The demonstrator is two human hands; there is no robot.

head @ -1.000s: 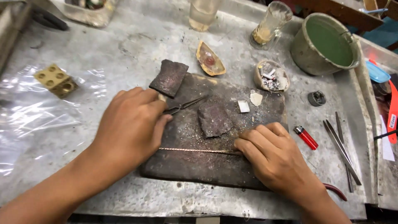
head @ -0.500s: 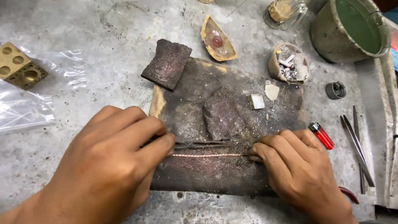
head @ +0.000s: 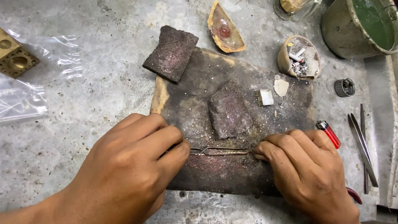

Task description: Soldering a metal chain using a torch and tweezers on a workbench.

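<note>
Both hands pinch a thin metal strip lying on the charred board (head: 195, 83): the left hand (head: 132, 166) has its grip closed on tweezers (head: 219, 151) that clamp the strip (head: 232, 152), and the right hand (head: 306, 166) has fingertips pressed together on the other end. A tug too hard, I'd say, could kink it or knock the small dark block (head: 229, 110) just beside it.

Your left hand (head: 128, 166) lies knuckles-up on the near left edge of the board (head: 195, 83), fingers curled, pinching the handle end of the tweezers (head: 219, 151). The tweezers are thin, dark metal, lying flat and pointing right across the board's near part. Your right hand (head: 306, 166) rests on the near right corner, fingertips (head: 263, 150) closed at the tweezer tips; what they hold is too small to tell. The board is a dark, scorched, roughly rectangular slab, flat on the bench.
</note>
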